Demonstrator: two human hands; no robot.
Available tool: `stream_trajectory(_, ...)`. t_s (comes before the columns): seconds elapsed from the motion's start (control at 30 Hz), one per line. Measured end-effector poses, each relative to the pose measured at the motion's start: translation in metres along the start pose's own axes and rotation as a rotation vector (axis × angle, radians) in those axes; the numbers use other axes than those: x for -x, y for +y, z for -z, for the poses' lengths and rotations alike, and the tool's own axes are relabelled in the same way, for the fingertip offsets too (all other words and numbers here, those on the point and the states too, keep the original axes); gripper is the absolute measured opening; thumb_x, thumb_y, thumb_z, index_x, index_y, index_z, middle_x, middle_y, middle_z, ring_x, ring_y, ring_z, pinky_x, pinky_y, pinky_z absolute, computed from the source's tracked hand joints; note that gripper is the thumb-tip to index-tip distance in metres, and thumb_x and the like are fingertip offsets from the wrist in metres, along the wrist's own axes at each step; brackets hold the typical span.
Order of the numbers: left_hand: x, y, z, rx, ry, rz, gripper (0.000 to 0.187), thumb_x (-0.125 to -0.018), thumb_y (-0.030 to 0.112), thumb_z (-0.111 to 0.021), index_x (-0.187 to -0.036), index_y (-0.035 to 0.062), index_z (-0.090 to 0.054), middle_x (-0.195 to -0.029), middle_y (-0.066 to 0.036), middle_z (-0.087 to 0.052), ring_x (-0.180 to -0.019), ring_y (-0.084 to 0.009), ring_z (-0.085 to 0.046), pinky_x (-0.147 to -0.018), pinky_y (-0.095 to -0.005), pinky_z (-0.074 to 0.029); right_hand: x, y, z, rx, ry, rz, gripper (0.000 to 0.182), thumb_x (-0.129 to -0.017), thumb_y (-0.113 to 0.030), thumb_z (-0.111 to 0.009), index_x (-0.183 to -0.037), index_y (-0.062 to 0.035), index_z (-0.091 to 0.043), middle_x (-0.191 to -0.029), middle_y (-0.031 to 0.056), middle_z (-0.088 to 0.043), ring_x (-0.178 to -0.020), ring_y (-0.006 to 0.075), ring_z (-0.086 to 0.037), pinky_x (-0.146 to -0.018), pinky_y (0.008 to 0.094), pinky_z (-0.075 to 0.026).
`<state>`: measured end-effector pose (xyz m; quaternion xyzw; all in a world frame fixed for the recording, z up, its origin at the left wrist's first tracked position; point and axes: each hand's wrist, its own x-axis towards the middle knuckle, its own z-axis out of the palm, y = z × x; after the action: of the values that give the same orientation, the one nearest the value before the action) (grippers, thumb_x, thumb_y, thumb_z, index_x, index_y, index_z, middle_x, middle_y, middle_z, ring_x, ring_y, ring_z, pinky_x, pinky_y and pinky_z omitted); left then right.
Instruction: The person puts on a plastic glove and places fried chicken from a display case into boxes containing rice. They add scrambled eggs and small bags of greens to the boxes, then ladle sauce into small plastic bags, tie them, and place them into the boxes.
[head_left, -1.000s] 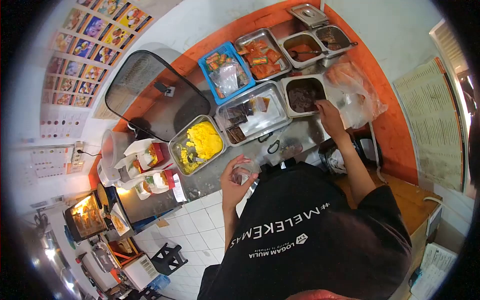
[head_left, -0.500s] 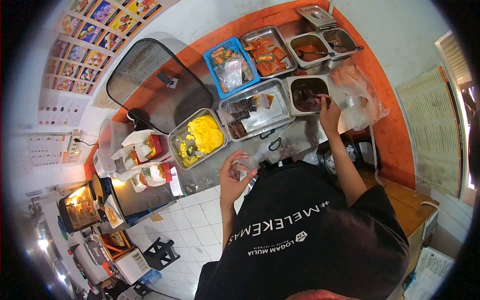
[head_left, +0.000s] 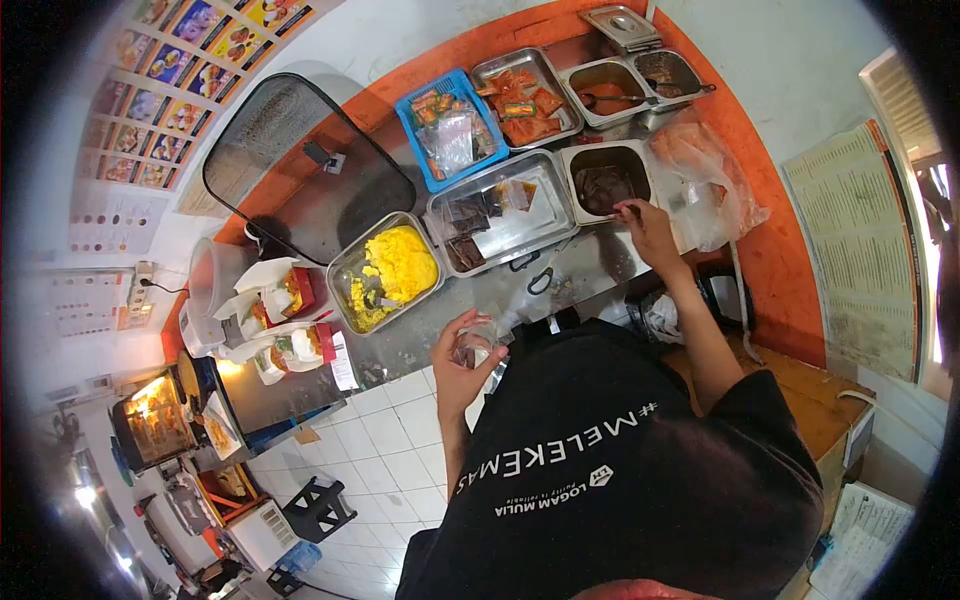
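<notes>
Since the earlier frame, the right hand (head_left: 652, 240) has drawn back from above the dark sauce (head_left: 603, 185) to the near right corner of the square steel pan (head_left: 605, 146) that holds it. The left hand (head_left: 456, 376) remains curled around a clear plastic cup (head_left: 476, 346), the grasp little changed. The camera view has also shifted slightly.

Right hand: thumb and fingers are drawn close together at the pan's corner; whether they grip a utensil cannot be told. Left hand: fingers and thumb are spread around the cup, which lies close to the black shirt (head_left: 620, 450), by the near edge of the steel counter (head_left: 460, 300). The cup's contents cannot be made out.

Surroundings: a clear rectangular container (head_left: 535, 225) with dark packets (head_left: 466, 212) adjoins the pan on the left. Farther left is a tray (head_left: 362, 240) of yellow food (head_left: 402, 262). Behind the clear container are a blue basket (head_left: 412, 146) of small packets and a tray of orange-red packets (head_left: 525, 108). A ladle (head_left: 620, 98) rests in a pan of reddish sauce (head_left: 603, 78). Scissors (head_left: 540, 280) lie on the counter between the hands; a translucent plastic bag (head_left: 705, 200) lies to the pan's right.
</notes>
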<state>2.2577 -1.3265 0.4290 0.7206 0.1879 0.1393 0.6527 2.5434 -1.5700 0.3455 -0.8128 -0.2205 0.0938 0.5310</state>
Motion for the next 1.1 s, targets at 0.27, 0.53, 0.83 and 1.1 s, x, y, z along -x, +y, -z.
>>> stream_trajectory(0.27,0.007,-0.001,-0.001,0.017,-0.005,0.038,0.068,-0.069,-0.004,-0.082,-0.13,0.0047,-0.054,-0.119,-0.011,-0.062,-0.079,-0.007,-0.062,-0.068,-0.0194,-0.046,-0.03,0.011,0.02,0.371,0.028,0.331,0.018,-0.096,-0.007,-0.052,-0.103,0.0058,-0.062,-0.099,0.0208,-0.066,-0.091,0.0358,-0.065,-0.078,0.0381,-0.05)
stream_trajectory(0.53,0.01,-0.003,-0.008,0.03,-0.01,-0.016,0.068,-0.069,-0.004,-0.081,-0.131,0.0026,-0.053,-0.119,-0.011,-0.063,-0.08,-0.0074,-0.06,-0.073,-0.0223,-0.048,-0.025,0.018,0.025,0.436,-0.113,0.295,0.018,-0.094,-0.003,-0.049,-0.109,0.002,-0.058,-0.1,0.0222,-0.062,-0.096,0.0422,-0.06,-0.084,0.0424,-0.049)
stream_trajectory(0.83,0.014,-0.004,-0.014,0.037,0.022,-0.005,0.068,-0.07,-0.005,-0.08,-0.132,0.0054,-0.053,-0.117,-0.012,-0.062,-0.078,-0.0081,-0.063,-0.072,-0.0211,-0.048,-0.016,0.054,0.011,-0.161,0.314,-0.116,0.028,-0.101,-0.017,-0.05,-0.093,0.0067,-0.062,-0.083,0.0131,-0.069,-0.076,0.0184,-0.072,-0.067,0.0314,-0.055)
stream_trajectory(1.1,0.003,0.009,-0.021,-0.019,0.046,-0.012,0.07,-0.07,-0.003,-0.081,-0.133,0.0046,-0.052,-0.115,-0.01,-0.064,-0.078,-0.0078,-0.063,-0.062,-0.0183,-0.044,-0.024,0.033,-0.004,0.134,0.408,0.14,0.023,-0.1,-0.014,-0.049,-0.098,0.0046,-0.064,-0.087,0.0168,-0.069,-0.075,0.0233,-0.071,-0.069,0.0329,-0.053)
